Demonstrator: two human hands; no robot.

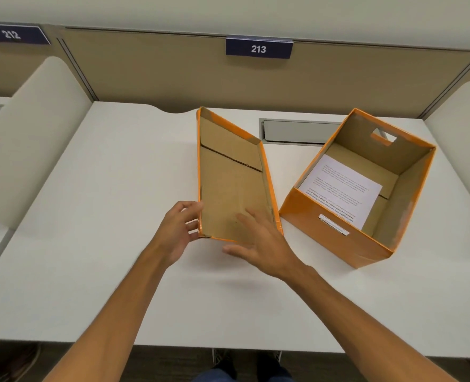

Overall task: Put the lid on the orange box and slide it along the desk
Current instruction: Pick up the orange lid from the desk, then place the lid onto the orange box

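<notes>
The orange lid [232, 177] lies upside down in the middle of the white desk [104, 188], its brown cardboard inside facing up. The open orange box [335, 238] stands to its right, a printed sheet of paper [341, 186] on its bottom and a white label on its near wall. My left hand [180, 230] is at the lid's near left corner, fingers spread and touching the rim. My right hand [261, 244] hovers over the lid's near right end with fingers apart, holding nothing.
A grey cable hatch [297, 130] is set into the desk behind the lid and box. A tan partition with a sign reading 213 [258, 48] closes the back. Padded dividers [29, 144] flank the desk on both sides. My shoes show below the front edge.
</notes>
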